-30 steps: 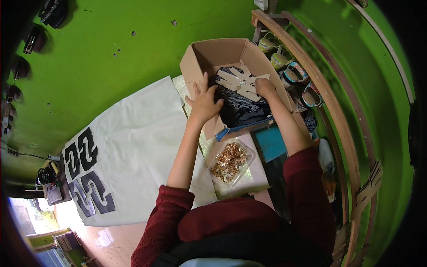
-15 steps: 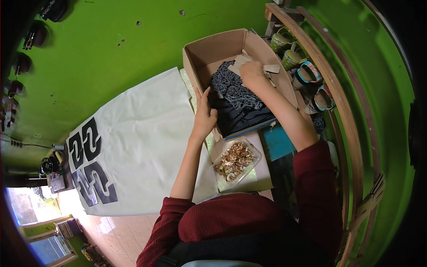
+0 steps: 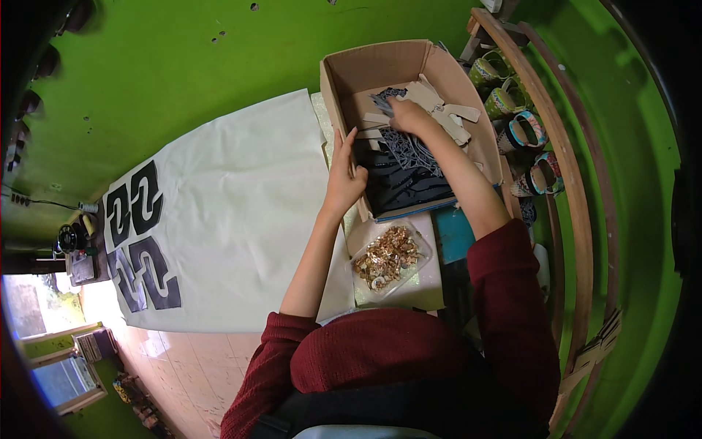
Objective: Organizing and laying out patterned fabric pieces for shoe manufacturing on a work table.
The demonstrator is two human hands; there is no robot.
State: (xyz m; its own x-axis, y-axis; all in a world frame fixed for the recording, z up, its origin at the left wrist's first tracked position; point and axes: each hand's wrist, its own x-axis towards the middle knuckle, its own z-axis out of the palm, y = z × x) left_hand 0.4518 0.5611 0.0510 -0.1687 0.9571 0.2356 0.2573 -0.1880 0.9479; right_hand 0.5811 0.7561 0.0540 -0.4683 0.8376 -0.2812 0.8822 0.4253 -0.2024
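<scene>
A brown cardboard box (image 3: pixel 373 53) stands at the far right of the work surface. My left hand (image 3: pixel 344 179) grips its left wall, with the fingers stretched along the edge and the thumb bent inward. My right hand (image 3: pixel 411 117) reaches inside, its fingers closed round a few thin grey strips (image 3: pixel 380 104). Under and beside that hand lie a dark grey tangle of cord-like material (image 3: pixel 413 155) and several pale beige cut pieces (image 3: pixel 455 126). Black strips (image 3: pixel 402 186) fill the near end of the box. The right fingertips are partly hidden among the pieces.
In front of the box sits a clear tray (image 3: pixel 390 262) of gold-coloured metal bits. White sheet material (image 3: pixel 248 212) with black S-shaped cut-outs (image 3: pixel 146 197) covers the left side. A wooden rack (image 3: pixel 563 117) with sandals (image 3: pixel 528 130) runs along the right, beside a green wall.
My right hand has shifted slightly leftward within the box and now has grey strips in its fingers. More beige pieces show beside it. My left hand stays at the box wall.
</scene>
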